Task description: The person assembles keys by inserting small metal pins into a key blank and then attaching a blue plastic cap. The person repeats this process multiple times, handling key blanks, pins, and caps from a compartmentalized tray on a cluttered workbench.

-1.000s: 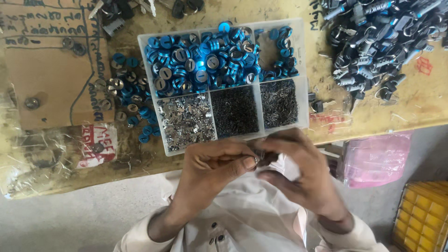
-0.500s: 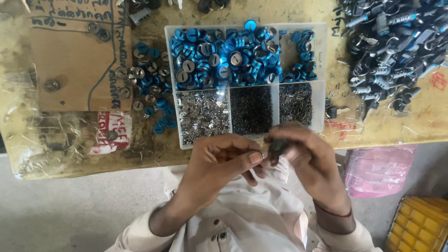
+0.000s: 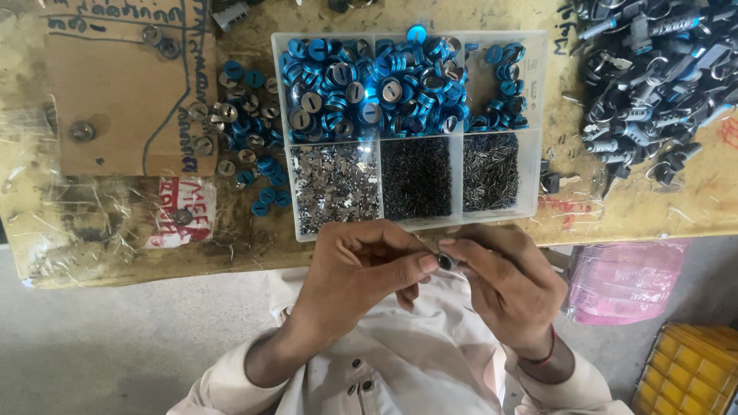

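At the left of the bench [image 3: 646, 207], a flat brown cardboard sheet [image 3: 115, 92] lies with dark handwriting along its top and right edges; just below its lower right corner sits a small white label with red lettering [image 3: 181, 219], under crinkled clear film [image 3: 69, 223]. Right of the cardboard, loose blue caps [image 3: 246, 138] lie scattered on the bench beside a clear plastic compartment tray [image 3: 538, 84]. The tray's upper compartments hold more blue caps; its lower three hold, left to right, bright metal pieces [image 3: 334, 184], fine dark pins [image 3: 417, 178] and grey pins [image 3: 490, 170]. Further right lies a heap of dark metal lock parts [image 3: 653, 84]. Below the bench edge on the right hang a pink plastic bag [image 3: 626, 280] and, in the corner, a yellow crate [image 3: 692, 373].

Against the frame half a second earlier, the hands sit slightly lower and more central in view and the tray fills more of the upper frame; the grip itself looks unchanged.

The left hand [image 3: 350, 273] and right hand [image 3: 511, 288] meet just below the tray's near edge, above the pale shirt [image 3: 415, 361]. Both are pinched on a small dark cylinder [image 3: 447, 263], thumb and fingertips closed at either end. Its long axis appears to run roughly left to right, but most of it is hidden by fingers, so which end faces which way cannot be told.
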`<state>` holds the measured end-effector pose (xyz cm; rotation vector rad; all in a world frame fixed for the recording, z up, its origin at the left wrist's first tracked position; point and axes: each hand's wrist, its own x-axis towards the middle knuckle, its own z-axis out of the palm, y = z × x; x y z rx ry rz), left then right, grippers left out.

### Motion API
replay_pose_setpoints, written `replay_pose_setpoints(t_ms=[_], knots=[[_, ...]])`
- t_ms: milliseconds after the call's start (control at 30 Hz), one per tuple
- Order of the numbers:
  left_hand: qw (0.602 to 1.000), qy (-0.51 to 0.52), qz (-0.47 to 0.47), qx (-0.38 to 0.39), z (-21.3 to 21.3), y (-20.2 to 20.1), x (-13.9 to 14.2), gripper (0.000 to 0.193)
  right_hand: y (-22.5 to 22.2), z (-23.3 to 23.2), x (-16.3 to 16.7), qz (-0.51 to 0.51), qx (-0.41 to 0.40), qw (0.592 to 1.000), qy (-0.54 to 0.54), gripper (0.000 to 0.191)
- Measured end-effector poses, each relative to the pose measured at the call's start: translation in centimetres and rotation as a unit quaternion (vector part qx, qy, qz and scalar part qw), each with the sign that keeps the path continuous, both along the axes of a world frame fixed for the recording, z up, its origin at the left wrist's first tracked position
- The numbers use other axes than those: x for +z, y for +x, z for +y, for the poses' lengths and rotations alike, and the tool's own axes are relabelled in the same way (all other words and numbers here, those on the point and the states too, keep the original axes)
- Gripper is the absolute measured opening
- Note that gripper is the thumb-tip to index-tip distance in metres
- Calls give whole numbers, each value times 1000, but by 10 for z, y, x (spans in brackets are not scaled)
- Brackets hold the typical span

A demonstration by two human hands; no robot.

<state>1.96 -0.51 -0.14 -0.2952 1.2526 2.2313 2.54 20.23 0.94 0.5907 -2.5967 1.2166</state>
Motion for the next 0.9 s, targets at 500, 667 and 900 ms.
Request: replay_pose_setpoints(t_ms=[500,667,900], knots=[[988,-70,119,69,14,13,2,6,-9,0,11,55,57,995,55,37],[988,-3,116,99,14,13,0,5,-8,-6,10,68,31,996,42,35],[952,-162,238,105,18,15,14,6,-3,-6,10,118,30,989,82,35]])
